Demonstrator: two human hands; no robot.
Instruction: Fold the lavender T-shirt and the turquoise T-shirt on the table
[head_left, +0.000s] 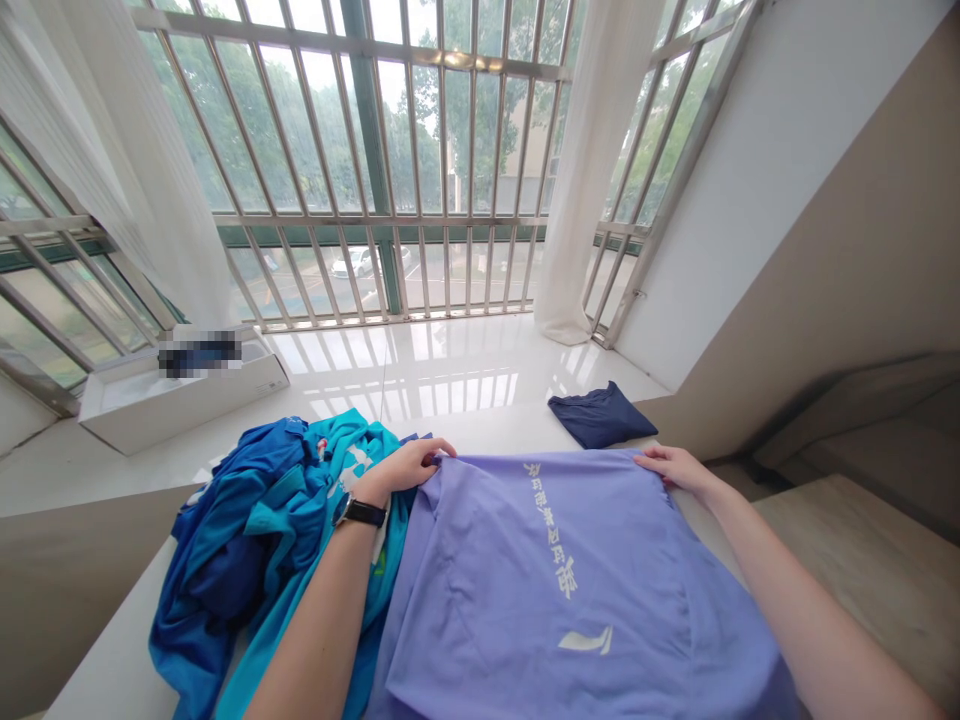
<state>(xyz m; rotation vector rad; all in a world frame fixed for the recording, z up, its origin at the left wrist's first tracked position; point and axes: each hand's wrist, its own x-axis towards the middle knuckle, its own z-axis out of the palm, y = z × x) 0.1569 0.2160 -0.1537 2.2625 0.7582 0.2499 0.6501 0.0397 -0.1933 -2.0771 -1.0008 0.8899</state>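
Observation:
A lavender T-shirt (495,570) with white printed characters and a white logo lies spread out before me, its far edge pulled straight. My left hand (409,468) pinches the far left corner of it, and a black-strapped watch (360,511) is on that wrist. At the far right corner, my right hand (679,468) grips the fabric between thumb and fingers. Close by my left forearm is a crumpled heap of blue and turquoise clothes (281,520). Beyond my right hand lies a folded navy garment (604,414).
A white box (184,395) with a blurred dark item on it stands at the left of the white sill (420,385). Metal window bars (442,150) and white curtains (577,170) bound the far side. A brownish surface (847,540) is at the right.

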